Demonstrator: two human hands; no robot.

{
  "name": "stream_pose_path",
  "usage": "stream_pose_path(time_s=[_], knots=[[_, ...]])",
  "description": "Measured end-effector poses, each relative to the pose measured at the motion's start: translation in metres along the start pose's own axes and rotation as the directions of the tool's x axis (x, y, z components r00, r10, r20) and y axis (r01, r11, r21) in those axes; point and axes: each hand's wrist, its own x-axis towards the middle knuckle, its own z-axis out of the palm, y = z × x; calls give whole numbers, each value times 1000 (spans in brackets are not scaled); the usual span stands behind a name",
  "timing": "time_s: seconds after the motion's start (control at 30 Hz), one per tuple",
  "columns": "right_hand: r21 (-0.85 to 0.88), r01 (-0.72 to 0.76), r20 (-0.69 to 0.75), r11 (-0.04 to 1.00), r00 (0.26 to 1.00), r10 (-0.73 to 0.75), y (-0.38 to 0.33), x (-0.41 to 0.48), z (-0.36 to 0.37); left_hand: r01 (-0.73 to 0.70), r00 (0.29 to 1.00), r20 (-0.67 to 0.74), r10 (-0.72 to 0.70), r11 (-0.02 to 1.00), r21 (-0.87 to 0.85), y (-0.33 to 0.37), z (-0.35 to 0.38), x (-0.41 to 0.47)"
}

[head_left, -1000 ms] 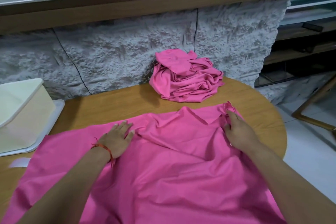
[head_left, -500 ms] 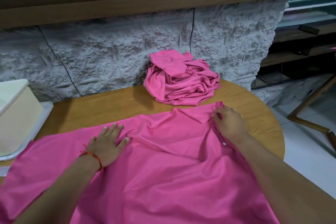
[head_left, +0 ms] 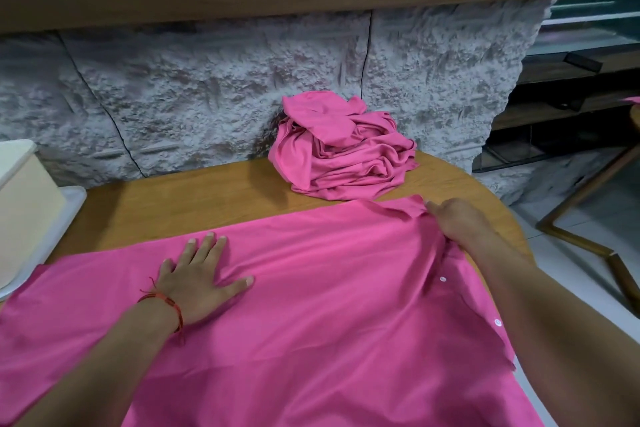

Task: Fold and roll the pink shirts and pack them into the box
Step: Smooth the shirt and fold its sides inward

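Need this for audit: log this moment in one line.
left hand: flat on spread shirt | right hand: at collar | pile: behind, crumpled

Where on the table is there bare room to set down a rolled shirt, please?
Bare table lies between the box and the shirt pile, beyond the spread shirt. The near half is crowded: that shirt, left hand, right hand.

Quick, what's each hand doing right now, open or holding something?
Left hand: open, flat on the shirt.
Right hand: on the collar; pinching or just pressing, cannot tell.
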Motion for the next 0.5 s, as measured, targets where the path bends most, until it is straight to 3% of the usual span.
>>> stream_pose_path(time_s=[0.13, 0.27, 0.4, 0.47, 0.5], knots=[[160, 107, 18, 981, 994, -111, 0, -3, 1, 1, 1000, 5, -1, 1000, 2, -1, 4, 1], [165, 281, 60, 945, 954, -294, 4, -13, 6, -3, 1000, -14, 3, 1000, 5, -2, 9, 3], [-61, 545, -55, 836, 835, -548, 2, -12, 14, 1, 1000, -13, -1, 1000, 10, 0, 9, 2], [-11, 540, -139, 841, 832, -536, -7, -15, 18, 0, 1000, -8, 0, 1000, 7, -1, 8, 2], [70, 478, -213, 876, 865, -455, -10, -14, 20, -1, 1000, -6, 1, 1000, 4, -1, 7, 1]])
